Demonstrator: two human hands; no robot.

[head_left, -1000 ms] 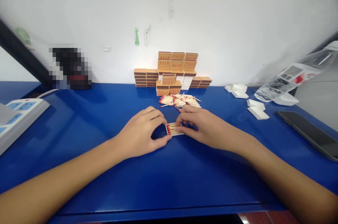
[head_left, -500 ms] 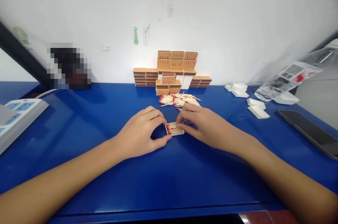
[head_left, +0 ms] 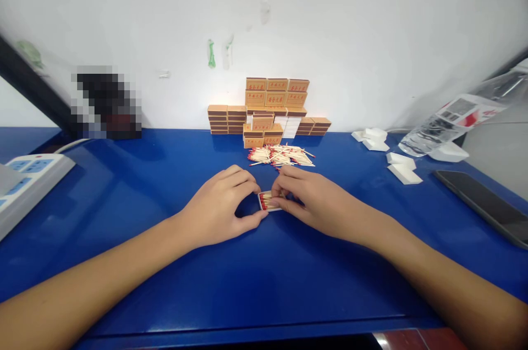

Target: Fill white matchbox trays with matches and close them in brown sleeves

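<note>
A small white matchbox tray (head_left: 261,206) lies on the blue table with red-tipped matches (head_left: 265,200) inside it. My left hand (head_left: 225,204) grips the tray's left end, index finger at the far corner and thumb at the near one. Over the tray's right part, the fingers of my right hand (head_left: 307,193) are pinched together on matches, and they hide that end. Just beyond both hands spreads a loose pile of matches (head_left: 280,155), heads pointing different ways.
Matchboxes (head_left: 276,99) stand stacked against the wall behind the pile. White empty trays (head_left: 404,173), a tilted plastic bottle (head_left: 443,121) and a black phone (head_left: 482,204) are on the right. At left sit a power strip (head_left: 35,185) and a pixelated dark object (head_left: 109,105).
My right hand's fingertips have shifted a little left and now cover more of the tray. My left hand and the tray stay in place.
</note>
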